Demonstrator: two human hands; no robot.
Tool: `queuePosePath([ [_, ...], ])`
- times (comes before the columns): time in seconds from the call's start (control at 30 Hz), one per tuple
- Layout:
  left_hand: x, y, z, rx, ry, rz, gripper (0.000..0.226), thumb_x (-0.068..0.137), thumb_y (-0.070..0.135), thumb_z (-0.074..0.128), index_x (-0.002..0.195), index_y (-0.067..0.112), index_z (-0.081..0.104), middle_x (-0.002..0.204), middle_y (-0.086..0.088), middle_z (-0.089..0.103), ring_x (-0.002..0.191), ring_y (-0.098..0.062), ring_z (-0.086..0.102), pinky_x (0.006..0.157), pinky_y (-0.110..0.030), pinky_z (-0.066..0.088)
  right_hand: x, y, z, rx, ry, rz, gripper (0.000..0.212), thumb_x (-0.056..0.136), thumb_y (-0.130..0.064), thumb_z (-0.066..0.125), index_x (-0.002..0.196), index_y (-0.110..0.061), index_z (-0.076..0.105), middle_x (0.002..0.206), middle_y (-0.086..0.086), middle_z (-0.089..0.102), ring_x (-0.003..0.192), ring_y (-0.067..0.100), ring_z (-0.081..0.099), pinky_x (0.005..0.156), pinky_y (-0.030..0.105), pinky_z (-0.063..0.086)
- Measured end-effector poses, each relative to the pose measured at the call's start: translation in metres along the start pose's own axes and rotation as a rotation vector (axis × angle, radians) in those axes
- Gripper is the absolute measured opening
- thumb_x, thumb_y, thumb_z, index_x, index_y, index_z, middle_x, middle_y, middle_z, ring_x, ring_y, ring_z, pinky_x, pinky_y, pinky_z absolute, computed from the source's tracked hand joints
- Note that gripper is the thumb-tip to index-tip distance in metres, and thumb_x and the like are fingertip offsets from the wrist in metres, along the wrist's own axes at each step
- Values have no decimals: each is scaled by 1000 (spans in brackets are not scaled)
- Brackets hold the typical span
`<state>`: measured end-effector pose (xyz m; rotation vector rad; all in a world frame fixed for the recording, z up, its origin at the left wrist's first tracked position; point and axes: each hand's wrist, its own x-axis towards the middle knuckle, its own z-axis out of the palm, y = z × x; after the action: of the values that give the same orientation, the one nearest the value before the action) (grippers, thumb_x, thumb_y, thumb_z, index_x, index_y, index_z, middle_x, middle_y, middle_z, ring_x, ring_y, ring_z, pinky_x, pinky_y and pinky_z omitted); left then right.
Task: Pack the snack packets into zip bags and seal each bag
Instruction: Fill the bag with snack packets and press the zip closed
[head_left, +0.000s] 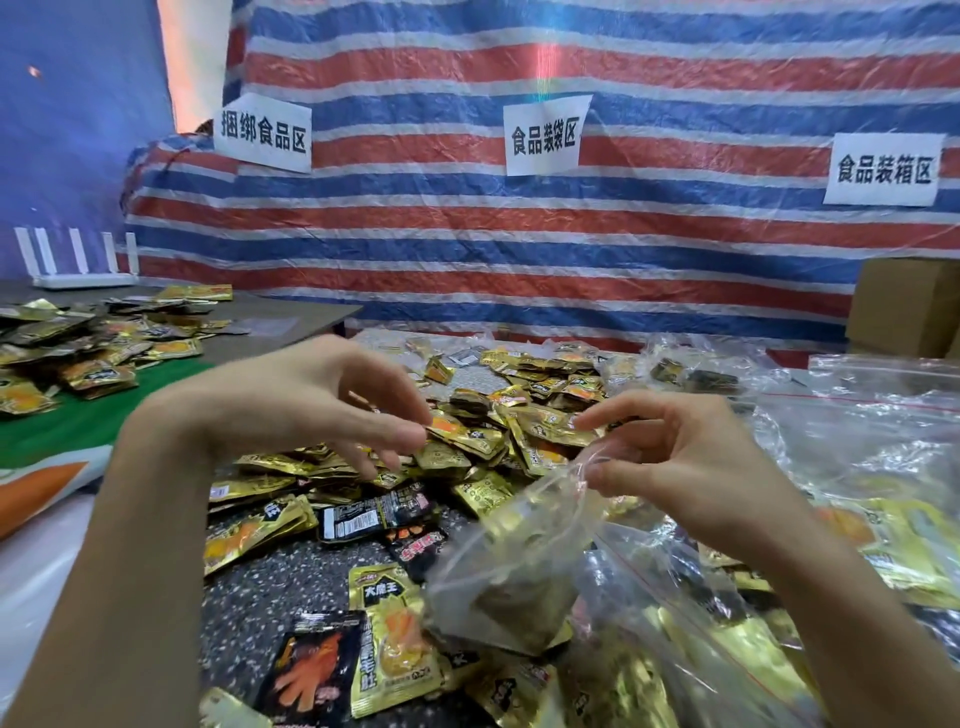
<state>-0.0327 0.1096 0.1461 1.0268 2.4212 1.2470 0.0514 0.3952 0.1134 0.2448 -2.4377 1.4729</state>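
Striped red, white and blue tarpaulin (519, 249) backs a dark speckled table (260, 597) heaped with gold foil snack packets (545, 431). At 4 o'clock the right hand (701, 467) pinches the mouth of a clear plastic zip bag (519, 571) holding packets. At 9 o'clock the left hand (322, 410) hovers over the heap, fingers loosely spread.

A dark speckled table (270, 587) carries a loose heap of gold snack packets (519, 431), with a few black packets (311, 670) near the front. Clear zip bags (857, 441) pile on its right side. A second table (311, 317) at left holds more packets (78, 343) and a white router (78, 280).
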Motion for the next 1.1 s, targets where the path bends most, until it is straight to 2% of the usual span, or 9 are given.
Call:
queuePosePath([
  [0.1, -2, 10, 6, 100, -161, -114, 43, 66, 57, 84, 94, 25, 77, 97, 0, 76, 88, -15, 72, 76, -27, 59, 1, 0, 4, -14, 68, -1, 20, 77, -1, 81, 91, -15, 76, 75, 4, 77, 68, 17, 73, 67, 25, 61],
  [0.23, -1, 21, 15, 307, -288, -175, 43, 60, 60, 86, 89, 29, 77, 87, 11, 75, 78, -4, 69, 69, -20, 54, 2, 0, 7, 17, 137, -16, 11, 80, -3, 80, 79, -14, 78, 71, 6, 75, 60, 13, 70, 58, 20, 57],
  [0.33, 1, 19, 16, 255, -171, -167, 12, 81, 33, 78, 85, 22, 78, 83, 3, 77, 75, -10, 72, 64, -17, 54, 3, 0, 8, 0, 153, -14, 11, 81, -6, 81, 77, -16, 78, 71, 5, 76, 62, 15, 71, 59, 22, 58],
  [0.4, 0, 16, 12, 224, -125, -124, 11, 87, 26, 71, 86, 19, 79, 83, -2, 77, 77, -16, 73, 67, -22, 57, 2, 1, 7, -27, 160, -9, 7, 80, -11, 82, 78, -17, 79, 72, 5, 76, 66, 19, 73, 62, 27, 61],
  [0.57, 4, 11, 7, 150, 1, -51, 17, 82, 28, 71, 87, 14, 81, 83, -7, 77, 78, -21, 74, 72, -26, 60, 2, 1, -1, -32, 158, 63, 21, 69, -21, 87, 87, -15, 77, 73, 6, 76, 64, 15, 71, 58, 23, 57],
  [0.7, 10, 8, 6, 190, 179, 37, 19, 76, 32, 73, 79, 14, 80, 73, -6, 75, 67, -17, 70, 61, -24, 56, 0, -2, -9, 8, 148, 55, 24, 72, 0, 84, 94, -5, 76, 73, 9, 77, 59, 15, 71, 56, 18, 55],
  [0.83, 7, 7, 3, 172, 274, 124, 21, 76, 40, 66, 79, 22, 77, 77, -3, 74, 69, -16, 68, 62, -27, 56, -3, -10, -14, 96, 174, -40, 23, 75, 10, 77, 90, -7, 77, 79, 7, 78, 76, 21, 76, 71, 19, 59],
  [0.97, 5, 5, 0, 69, 288, 175, 20, 83, 30, 64, 84, 13, 74, 79, -9, 71, 72, -20, 68, 66, -28, 57, -5, -12, -14, 98, 232, -133, 28, 81, 12, 71, 85, -14, 79, 80, 4, 78, 77, 18, 75, 70, 21, 59],
  [1.1, 5, 1, 3, 59, 145, 58, 23, 82, 21, 65, 87, 1, 72, 82, -18, 71, 74, -23, 68, 66, -24, 57, -3, -8, -13, 37, 217, -67, 26, 79, 8, 75, 78, -18, 80, 78, 6, 77, 77, 22, 74, 65, 22, 60],
])
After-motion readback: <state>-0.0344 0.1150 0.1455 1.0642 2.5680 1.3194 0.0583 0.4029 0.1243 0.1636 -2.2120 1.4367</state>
